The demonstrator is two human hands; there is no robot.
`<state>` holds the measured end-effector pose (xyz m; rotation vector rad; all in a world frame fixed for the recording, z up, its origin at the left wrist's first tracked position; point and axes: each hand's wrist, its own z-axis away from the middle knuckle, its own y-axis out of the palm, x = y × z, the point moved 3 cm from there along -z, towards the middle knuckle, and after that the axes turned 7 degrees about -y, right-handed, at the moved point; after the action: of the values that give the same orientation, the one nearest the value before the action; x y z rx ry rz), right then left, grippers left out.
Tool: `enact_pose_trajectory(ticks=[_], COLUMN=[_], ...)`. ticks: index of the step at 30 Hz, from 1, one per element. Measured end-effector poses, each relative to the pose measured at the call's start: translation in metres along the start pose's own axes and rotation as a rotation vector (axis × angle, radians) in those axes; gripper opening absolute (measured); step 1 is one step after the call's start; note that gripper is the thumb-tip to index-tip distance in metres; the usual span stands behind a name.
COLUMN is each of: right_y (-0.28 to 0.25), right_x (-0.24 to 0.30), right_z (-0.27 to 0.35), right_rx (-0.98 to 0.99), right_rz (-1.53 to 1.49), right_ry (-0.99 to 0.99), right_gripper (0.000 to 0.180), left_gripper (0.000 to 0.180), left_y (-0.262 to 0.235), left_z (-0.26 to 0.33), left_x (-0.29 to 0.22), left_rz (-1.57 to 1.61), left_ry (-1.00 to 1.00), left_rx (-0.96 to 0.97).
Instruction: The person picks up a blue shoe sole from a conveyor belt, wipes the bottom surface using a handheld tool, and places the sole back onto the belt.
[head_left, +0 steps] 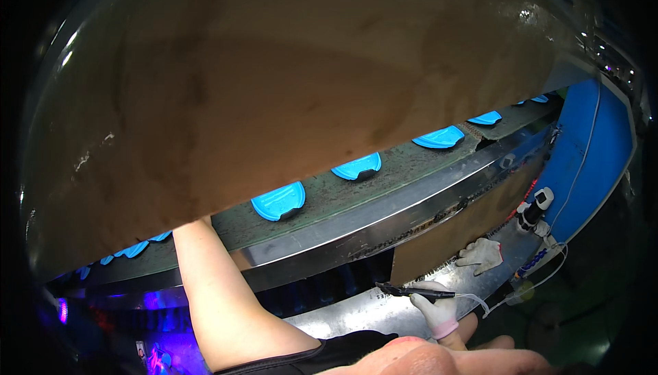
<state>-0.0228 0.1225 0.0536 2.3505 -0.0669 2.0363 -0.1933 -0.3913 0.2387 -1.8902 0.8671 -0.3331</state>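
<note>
My left forearm (212,286) reaches up over the metal edge to the green conveyor belt (322,203). A large brown panel (274,87) hides that hand's fingers. The closest visible piece to it is a flat blue rounded piece (277,200) with a black tab, lying on the belt. My right hand (433,312), in a white glove with a pink cuff, is closed around a black pen-shaped tool (428,293). A pale cable runs from the tool's right end, and its dark tip points left above the metal shelf (329,323).
More blue pieces, such as one blue piece (439,136), lie spaced along the belt. A loose white glove (481,256) rests on the shelf by a cardboard sheet (445,238). Right of it are a black-and-white device (537,209) and a blue panel (582,142). Purple light glows lower left.
</note>
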Motion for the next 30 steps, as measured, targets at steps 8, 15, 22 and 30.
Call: enact_pose_trajectory(ticks=[8, 15, 22, 30], right_y=[-0.011, -0.013, -0.041, -0.100], right_x=[-0.012, -0.008, -0.001, -0.012], right_z=[-0.002, 0.010, 0.032, 0.055], right_rx=[-0.063, 0.014, -0.130, -0.383], right_rz=[0.022, -0.062, -0.028, -0.315], right_ry=[-0.012, 0.000, -0.060, -0.195], right_gripper=[0.021, 0.020, 0.023, 0.032], left_gripper=[0.040, 0.039, 0.040, 0.018], left_y=[0.038, -0.003, -0.044, -0.153], left_z=[-0.029, -0.059, -0.054, 0.211], left_x=[-0.041, -0.024, -0.055, -0.062], left_rz=[0.026, -0.034, 0.548, 1.030], left_ry=[0.095, 0.135, 0.411, 0.748], left_rx=[0.057, 0.020, -0.136, -0.401])
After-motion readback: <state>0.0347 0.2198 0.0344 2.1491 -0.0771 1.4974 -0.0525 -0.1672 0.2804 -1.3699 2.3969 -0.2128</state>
